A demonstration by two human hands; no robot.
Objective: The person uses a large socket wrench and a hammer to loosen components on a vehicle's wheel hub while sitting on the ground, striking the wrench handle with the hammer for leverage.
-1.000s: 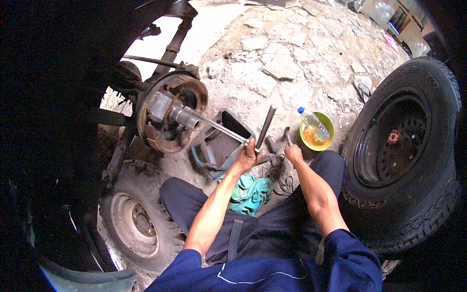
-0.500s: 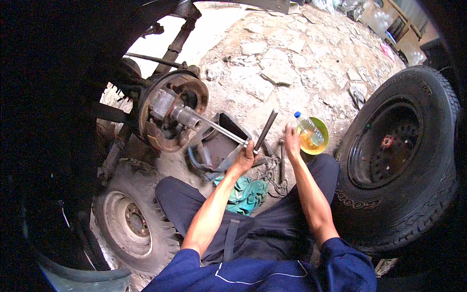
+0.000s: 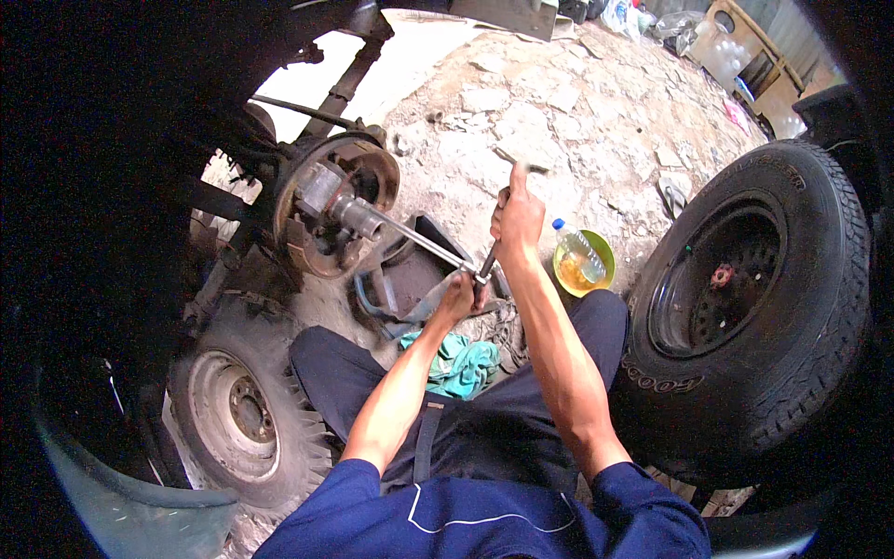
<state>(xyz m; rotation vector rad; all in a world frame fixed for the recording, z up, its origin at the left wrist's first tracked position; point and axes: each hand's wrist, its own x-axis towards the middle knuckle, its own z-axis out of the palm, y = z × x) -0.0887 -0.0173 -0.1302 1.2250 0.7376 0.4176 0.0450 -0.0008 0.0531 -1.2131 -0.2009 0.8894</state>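
Observation:
A long silver extension bar (image 3: 421, 239) runs from the bare hub spindle (image 3: 357, 219) of the wheel assembly (image 3: 321, 200) toward me. At its near end it meets a dark handle bar (image 3: 489, 261) set crosswise. My left hand (image 3: 456, 298) is closed around the bar's near end, by the joint with the handle. Higher up, my right hand (image 3: 519, 219) wraps around the dark handle bar, one digit pointing upward. The handle's upper part is hidden behind the right hand's fingers.
Below the hub lies a dark open container (image 3: 410, 279). A green cloth (image 3: 456, 363) is between my legs. To the right, a yellow-green bowl (image 3: 601, 247) holds amber liquid and a clear bottle (image 3: 582, 256). Tyres stand left (image 3: 237, 410) and right (image 3: 773, 307). Broken stone paving (image 3: 568, 121) lies ahead.
My right hand has moved left from beside the bottle and closed on the dark handle bar. My left hand stays at the bar's near end. The view has shifted slightly.

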